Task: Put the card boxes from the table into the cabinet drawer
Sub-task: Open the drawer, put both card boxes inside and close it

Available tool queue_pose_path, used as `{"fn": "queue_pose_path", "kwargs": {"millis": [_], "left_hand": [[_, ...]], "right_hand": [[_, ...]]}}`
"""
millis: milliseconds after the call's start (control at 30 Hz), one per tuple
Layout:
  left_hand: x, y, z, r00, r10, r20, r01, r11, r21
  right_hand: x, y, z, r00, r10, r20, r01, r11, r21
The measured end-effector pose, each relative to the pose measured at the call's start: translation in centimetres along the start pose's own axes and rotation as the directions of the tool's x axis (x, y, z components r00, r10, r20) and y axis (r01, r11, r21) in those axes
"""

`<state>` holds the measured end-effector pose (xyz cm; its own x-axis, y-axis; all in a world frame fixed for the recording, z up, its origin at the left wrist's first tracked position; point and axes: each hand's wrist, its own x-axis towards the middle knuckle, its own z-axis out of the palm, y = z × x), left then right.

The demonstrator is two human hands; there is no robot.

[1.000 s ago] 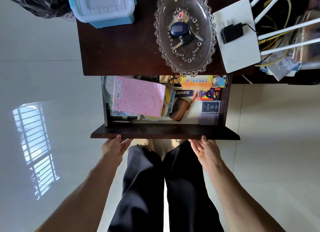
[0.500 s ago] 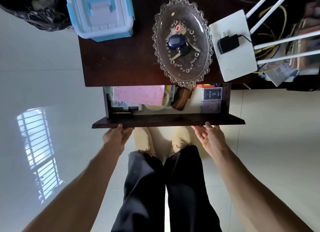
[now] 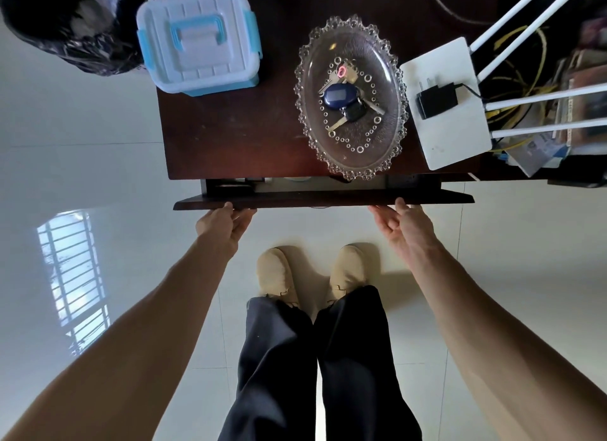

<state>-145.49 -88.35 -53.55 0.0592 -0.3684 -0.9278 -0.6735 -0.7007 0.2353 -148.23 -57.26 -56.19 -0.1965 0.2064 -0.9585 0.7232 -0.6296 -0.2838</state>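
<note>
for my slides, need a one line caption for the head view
Both hands, left hand and right hand, press the nearly shut cabinet drawer front.

a home, by the look of it: glossy white tiled floor [image 3: 98,164], dark wooden cabinet [image 3: 236,135] bearing a glass dish [image 3: 392,79] of keys [image 3: 341,95], a wifi router [image 3: 460,125], a lidded plastic storage box [image 3: 200,43].

Two hands, the left [image 3: 226,225] and the right [image 3: 402,222]. Two beige shoes [image 3: 276,273] on the floor. One drawer [image 3: 323,200]. On the tabletop [image 3: 230,135]: one glass dish [image 3: 387,79] holding one bunch of keys [image 3: 343,97], one lidded plastic box [image 3: 198,43], one white router [image 3: 460,131] with four antennas [image 3: 542,97], and one black plug adapter [image 3: 437,100] on it.
</note>
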Motion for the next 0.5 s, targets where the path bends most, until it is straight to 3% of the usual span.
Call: {"fn": "queue_pose_path", "kwargs": {"millis": [267,500], "left_hand": [[-0.3,1.9,1.9,0.996,0.070,0.059,-0.062,0.988,-0.138],[-0.3,3.1,2.4,0.992,0.102,0.075,-0.093,0.989,-0.112]], "right_hand": [[-0.1,-1.8,2.6,0.996,-0.019,0.091,0.014,0.998,0.054],[0.3,-1.9,3.9,0.998,-0.037,0.053,0.028,0.987,0.157]]}}
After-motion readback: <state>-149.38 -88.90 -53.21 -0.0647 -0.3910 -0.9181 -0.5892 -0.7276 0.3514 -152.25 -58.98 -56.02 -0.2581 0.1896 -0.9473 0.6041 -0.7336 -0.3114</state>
